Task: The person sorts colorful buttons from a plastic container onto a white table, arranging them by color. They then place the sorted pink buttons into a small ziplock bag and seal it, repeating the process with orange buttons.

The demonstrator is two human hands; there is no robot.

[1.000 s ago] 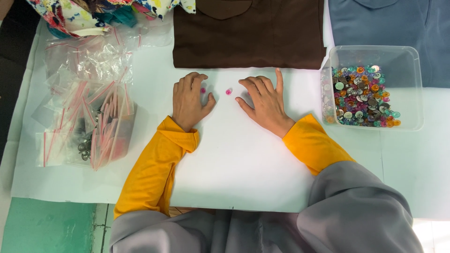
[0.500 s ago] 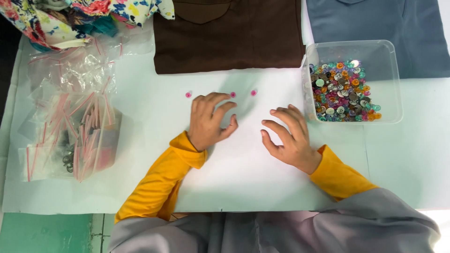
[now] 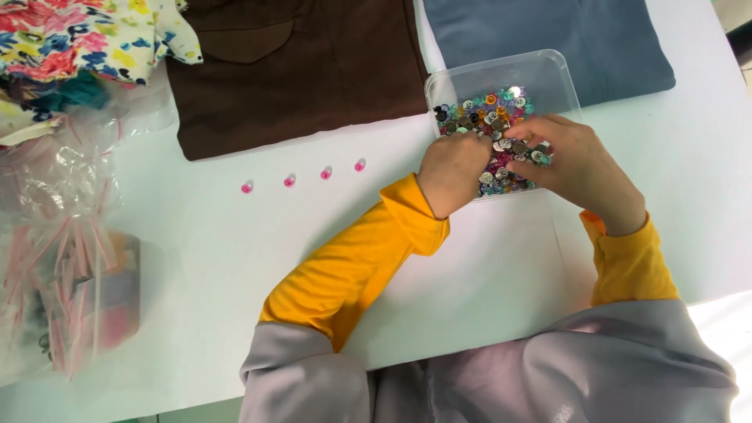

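Both hands are in the clear plastic tub of mixed coloured snap buttons at the far right of the white table. The left hand is curled, fingertips down among the buttons; whether it grips one cannot be told. The right hand has its fingers bent over the pile, apparently pinching, though what it holds is hidden. This looks like the picking-out step. Four pink buttons lie in a row to the left, just near of the brown garment. Sorting by colour calls for a fine fingertip pinch.
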